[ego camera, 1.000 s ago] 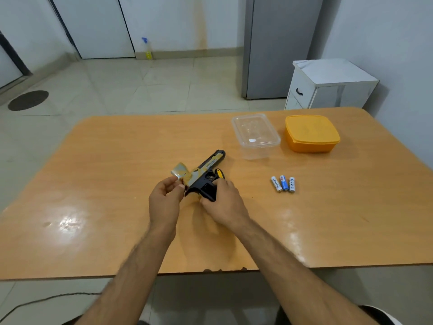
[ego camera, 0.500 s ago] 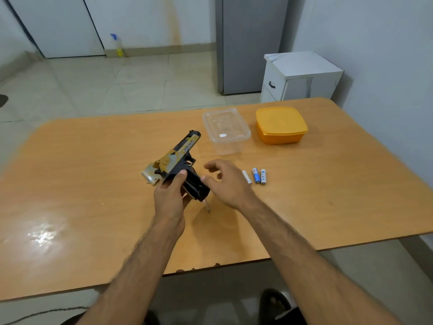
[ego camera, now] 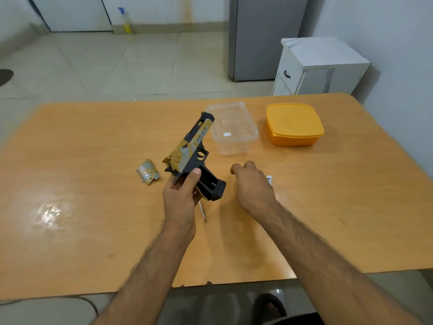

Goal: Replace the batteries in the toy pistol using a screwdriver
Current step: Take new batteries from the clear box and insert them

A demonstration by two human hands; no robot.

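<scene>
My left hand (ego camera: 180, 198) grips the black-and-gold toy pistol (ego camera: 193, 148) by the back of its handle and holds it above the table with the barrel pointing away. The handle's side is uncovered and shows a dark slot. The removed gold cover (ego camera: 148, 172) lies on the table to the left of the pistol. A screwdriver (ego camera: 203, 211) lies on the table under the pistol; only its metal shaft shows. My right hand (ego camera: 253, 186) hangs knuckles up over the loose batteries with its fingers curled down. One white battery end (ego camera: 269, 178) peeks out beside it.
A clear plastic box (ego camera: 232, 127) and an orange lidded box (ego camera: 294, 124) stand at the back of the wooden table (ego camera: 93, 231). A white cabinet (ego camera: 321, 66) and a grey fridge (ego camera: 264, 38) stand beyond the table's far right corner.
The gold cover came off and now lies on the table. The screwdriver left my right hand, which moved right over the batteries. My left hand raised the pistol.
</scene>
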